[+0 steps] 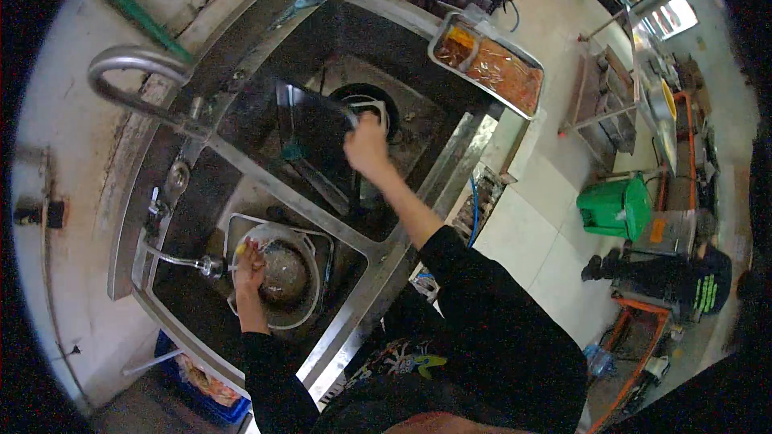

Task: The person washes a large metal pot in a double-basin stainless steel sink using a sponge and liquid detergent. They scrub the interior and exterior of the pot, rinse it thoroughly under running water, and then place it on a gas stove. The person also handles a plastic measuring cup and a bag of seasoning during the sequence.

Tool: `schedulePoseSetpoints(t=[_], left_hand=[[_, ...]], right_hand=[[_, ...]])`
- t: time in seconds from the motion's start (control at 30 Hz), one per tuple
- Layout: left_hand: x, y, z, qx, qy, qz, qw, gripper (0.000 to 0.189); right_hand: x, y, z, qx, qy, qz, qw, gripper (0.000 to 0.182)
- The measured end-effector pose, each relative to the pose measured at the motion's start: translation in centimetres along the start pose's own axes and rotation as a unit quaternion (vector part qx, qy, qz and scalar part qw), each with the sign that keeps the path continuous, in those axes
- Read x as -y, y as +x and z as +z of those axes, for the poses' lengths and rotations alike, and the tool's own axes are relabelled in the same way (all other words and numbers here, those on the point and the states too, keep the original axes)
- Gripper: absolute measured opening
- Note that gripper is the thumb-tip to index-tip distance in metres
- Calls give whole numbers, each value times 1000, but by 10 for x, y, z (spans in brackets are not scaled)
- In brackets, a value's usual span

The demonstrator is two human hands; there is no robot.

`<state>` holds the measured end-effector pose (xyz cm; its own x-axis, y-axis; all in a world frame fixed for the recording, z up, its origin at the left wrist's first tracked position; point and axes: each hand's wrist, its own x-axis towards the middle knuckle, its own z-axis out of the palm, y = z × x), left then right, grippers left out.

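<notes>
My left hand (250,268) is over the near edge of a round metal bowl (313,289) in the left sink basin, beside a short flexible faucet (208,266). A small yellow thing (241,249) shows at its fingertips; whether it is held is unclear. Over the right basin, my right hand (367,141) is closed around the greyish handle (353,119) of a utensil, whose far part is blurred and cannot be made out. Below that hand lie a dark round pan (395,114), a pale square-rimmed container (377,107) and a dark rectangular tray (319,184).
A metal divider (289,193) separates the basins, and a large curved spout (139,54) rises behind. A tray of reddish food under film (506,72) sits at the sink's right corner. On the floor side are a green bin (615,208) and another person (681,277) in dark clothes.
</notes>
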<state>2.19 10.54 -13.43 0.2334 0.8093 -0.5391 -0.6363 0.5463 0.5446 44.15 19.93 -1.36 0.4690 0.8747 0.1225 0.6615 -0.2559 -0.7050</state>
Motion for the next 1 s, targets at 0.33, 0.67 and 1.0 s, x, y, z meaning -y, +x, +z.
schedulePoseSetpoints(t=[0.33,0.67,1.0], left_hand=[[2,24,45,-213,178,57,959,42],[2,39,-23,338,-87,34,937,31],[10,4,32,-158,210,56,963,24]], right_hand=[[99,-75,-18,102,-23,-92,990,46],[13,-35,-30,64,106,22,992,50],[-70,-75,-165,85,519,93,845,25]])
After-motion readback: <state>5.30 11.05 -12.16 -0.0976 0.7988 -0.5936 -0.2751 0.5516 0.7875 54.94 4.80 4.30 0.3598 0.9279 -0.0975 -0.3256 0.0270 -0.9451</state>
